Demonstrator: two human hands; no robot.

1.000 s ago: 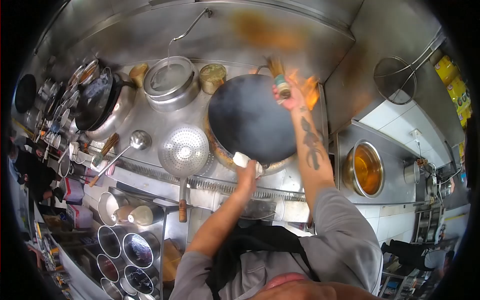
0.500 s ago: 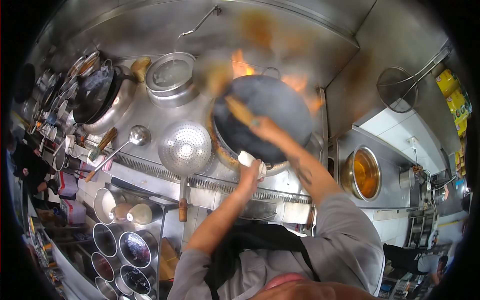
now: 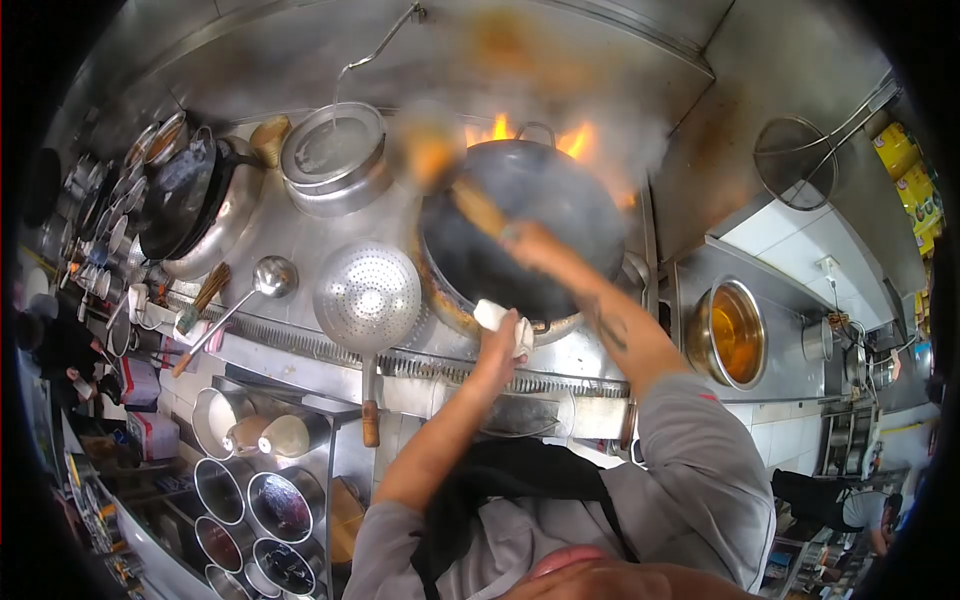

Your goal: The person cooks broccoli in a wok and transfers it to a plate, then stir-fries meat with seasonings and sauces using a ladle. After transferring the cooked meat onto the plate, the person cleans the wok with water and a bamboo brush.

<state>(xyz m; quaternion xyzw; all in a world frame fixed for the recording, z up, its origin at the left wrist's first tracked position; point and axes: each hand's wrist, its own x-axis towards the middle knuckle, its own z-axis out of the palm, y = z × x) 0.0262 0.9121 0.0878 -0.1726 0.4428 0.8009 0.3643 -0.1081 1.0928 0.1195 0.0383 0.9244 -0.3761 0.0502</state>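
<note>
A large dark wok (image 3: 575,205) sits over the burner, with smoke or steam drifting across it. My left hand (image 3: 503,343) is closed around a folded white cloth (image 3: 492,315) at the wok's near rim, by its near handle. Over the wok's left side, my right hand (image 3: 528,244) grips a bamboo wok brush (image 3: 478,208). The brush's bristle end points up and left toward the far rim. Flames (image 3: 500,128) rise behind the wok, around its far loop handle.
Left of the wok lie a perforated strainer (image 3: 368,295) and a ladle (image 3: 275,276). Water runs from a spout into a lidded-looking pot (image 3: 333,150). A bowl of orange liquid (image 3: 735,335) stands right. A wire skimmer (image 3: 797,165) hangs above it. Metal containers (image 3: 286,503) stand lower left.
The flames behind the wok have changed shape, lower at left and brighter near the far handle. Both hands keep their holds, and the whole view has shifted slightly.
</note>
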